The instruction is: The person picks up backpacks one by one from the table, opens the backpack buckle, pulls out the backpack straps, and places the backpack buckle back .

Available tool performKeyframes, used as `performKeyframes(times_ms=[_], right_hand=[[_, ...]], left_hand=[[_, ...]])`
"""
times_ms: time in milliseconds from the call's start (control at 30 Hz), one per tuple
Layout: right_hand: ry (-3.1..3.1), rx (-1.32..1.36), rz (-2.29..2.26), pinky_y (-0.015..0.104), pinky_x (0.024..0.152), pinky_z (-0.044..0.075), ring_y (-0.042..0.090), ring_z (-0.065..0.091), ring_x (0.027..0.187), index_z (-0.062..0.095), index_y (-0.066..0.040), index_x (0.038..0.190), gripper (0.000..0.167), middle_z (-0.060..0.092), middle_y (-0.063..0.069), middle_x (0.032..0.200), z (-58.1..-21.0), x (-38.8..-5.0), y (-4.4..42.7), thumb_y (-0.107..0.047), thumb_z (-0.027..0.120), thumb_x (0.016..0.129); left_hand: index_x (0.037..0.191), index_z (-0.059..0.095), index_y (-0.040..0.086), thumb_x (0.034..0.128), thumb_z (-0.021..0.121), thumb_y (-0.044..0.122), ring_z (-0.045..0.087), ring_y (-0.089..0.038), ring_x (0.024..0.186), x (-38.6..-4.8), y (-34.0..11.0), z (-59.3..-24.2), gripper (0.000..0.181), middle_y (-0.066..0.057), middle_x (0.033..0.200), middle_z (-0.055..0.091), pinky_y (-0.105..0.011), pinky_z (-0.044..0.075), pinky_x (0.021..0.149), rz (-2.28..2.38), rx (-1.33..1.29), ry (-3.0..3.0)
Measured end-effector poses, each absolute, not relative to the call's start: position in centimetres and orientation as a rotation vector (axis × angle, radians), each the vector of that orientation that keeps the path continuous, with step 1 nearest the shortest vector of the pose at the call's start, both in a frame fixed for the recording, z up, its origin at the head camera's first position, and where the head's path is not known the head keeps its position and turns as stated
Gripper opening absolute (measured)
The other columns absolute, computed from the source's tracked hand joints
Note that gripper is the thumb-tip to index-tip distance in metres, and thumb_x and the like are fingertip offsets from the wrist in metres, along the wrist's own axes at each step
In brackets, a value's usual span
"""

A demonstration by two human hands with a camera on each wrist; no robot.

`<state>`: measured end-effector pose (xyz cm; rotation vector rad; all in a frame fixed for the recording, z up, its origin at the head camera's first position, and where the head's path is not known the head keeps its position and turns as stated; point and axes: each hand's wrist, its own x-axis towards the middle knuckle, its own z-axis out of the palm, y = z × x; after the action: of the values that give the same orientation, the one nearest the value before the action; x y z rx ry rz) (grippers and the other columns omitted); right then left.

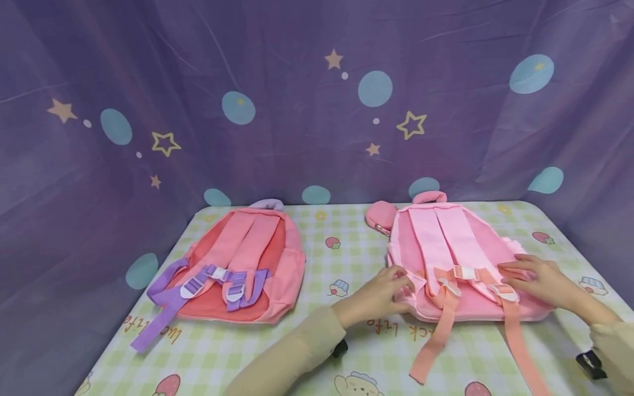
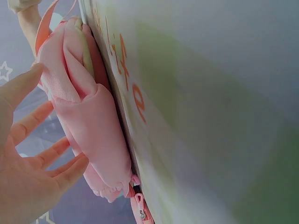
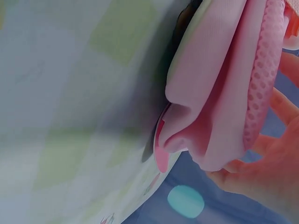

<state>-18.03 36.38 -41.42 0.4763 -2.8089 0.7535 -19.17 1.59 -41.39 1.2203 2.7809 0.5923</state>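
Observation:
A light pink backpack (image 1: 408, 242) lies straps-up on the right of the table, its orange webbing (image 1: 436, 344) trailing toward the front edge. My left hand (image 1: 378, 294) is at its lower left side; in the left wrist view the fingers of this hand (image 2: 39, 163) are spread and relaxed, touching or just beside the bag's side (image 2: 96, 130). On the opposite side my right hand (image 1: 545, 280) rests with extended fingers at the lower right edge. The right wrist view shows that hand (image 3: 266, 172) against the pink fabric (image 3: 205, 79), fingers loosely bent.
A coral backpack (image 1: 284, 275) with purple straps (image 1: 160, 322) lies at the left. A small round pink pouch (image 1: 381, 214) sits by the light pink bag's upper left. The checked tablecloth (image 1: 337, 341) ends at a purple curtain (image 1: 297, 154).

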Motion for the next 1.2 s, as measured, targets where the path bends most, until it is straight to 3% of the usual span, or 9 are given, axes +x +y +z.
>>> performKeyframes(times_ms=[367, 633, 1200], right_hand=[[-2.771, 0.638, 0.676, 0.055, 0.078, 0.024, 0.045, 0.041, 0.101, 0.065, -0.001, 0.099, 0.034, 0.063, 0.021, 0.096, -41.3, -18.4, 33.6, -0.016, 0.073, 0.069], [-2.772, 0.667, 0.691, 0.053, 0.077, 0.023, 0.044, 0.040, 0.103, 0.065, -0.002, 0.100, 0.035, 0.053, 0.030, 0.107, -41.3, -18.5, 31.6, -0.019, 0.073, 0.070], [-2.793, 0.729, 0.734, 0.050, 0.078, 0.025, 0.044, 0.035, 0.108, 0.066, -0.007, 0.103, 0.035, 0.051, 0.027, 0.112, -41.3, -18.9, 27.0, -0.025, 0.071, 0.072]], left_hand=[[0.097, 0.057, 0.022, 0.0748, 0.067, 0.040, 0.042, -0.011, 0.103, -19.0, -1.5, -41.0, 0.030, 0.004, 0.116, 0.043, -0.021, 0.038, 0.086, 0.645, 1.208, 2.803], [0.092, 0.057, 0.019, 0.0749, 0.067, 0.041, 0.043, -0.014, 0.104, -18.6, -3.5, -40.6, 0.029, 0.000, 0.115, 0.044, -0.024, 0.039, 0.085, 0.704, 1.167, 2.821], [0.087, 0.055, 0.012, 0.0740, 0.070, 0.034, 0.045, -0.017, 0.100, -17.8, -7.8, -40.3, 0.030, -0.004, 0.112, 0.046, -0.028, 0.040, 0.085, 0.789, 1.097, 2.863]])
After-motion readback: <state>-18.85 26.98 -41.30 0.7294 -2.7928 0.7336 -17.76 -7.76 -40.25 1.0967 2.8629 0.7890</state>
